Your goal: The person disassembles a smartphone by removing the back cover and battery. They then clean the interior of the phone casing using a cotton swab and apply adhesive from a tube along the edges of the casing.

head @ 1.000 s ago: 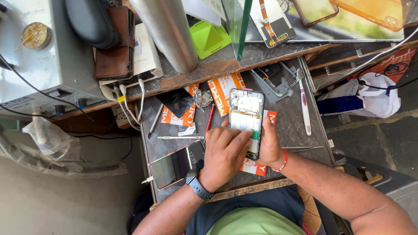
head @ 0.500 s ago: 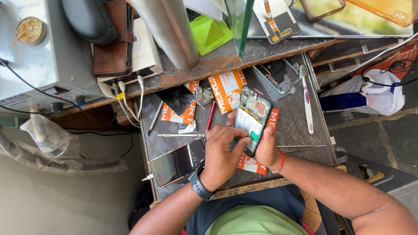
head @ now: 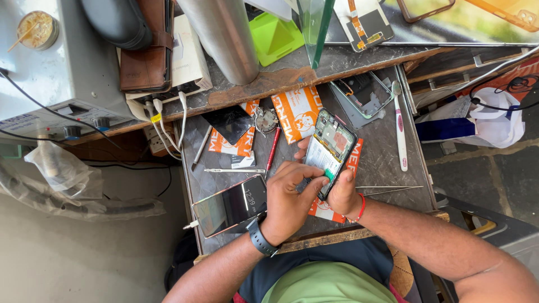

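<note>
A: What has changed since a second ago?

B: The opened phone point(head: 330, 150) has tipped over. It stood nearly upright then; now it leans with its top toward the right, and both hands have shifted a little with it.

A: Who holds it?

B: The right hand point(head: 343, 193) grips its lower end, fingers closed round the edge, a red band at the wrist. The left hand point(head: 287, 201), with a dark watch on the wrist, is curled over the lower left corner, fingertips pressing on the exposed inside. I cannot tell whether anything small sits between those fingertips.

A: And where is the phone?

B: Just above the grey tabletop point(head: 382, 163), over an orange and white packet point(head: 331, 209), its back cover off and the pale battery and green board showing.

A: What lies around it?

B: A second phone point(head: 230, 206) with a lit screen lies left of the left hand, cable plugged in. A red-handled screwdriver point(head: 272, 156) and tweezers point(head: 234, 170) lie further up, and a white toothbrush point(head: 400, 126) lies to the right, beside a bare phone frame point(head: 362, 95).
</note>
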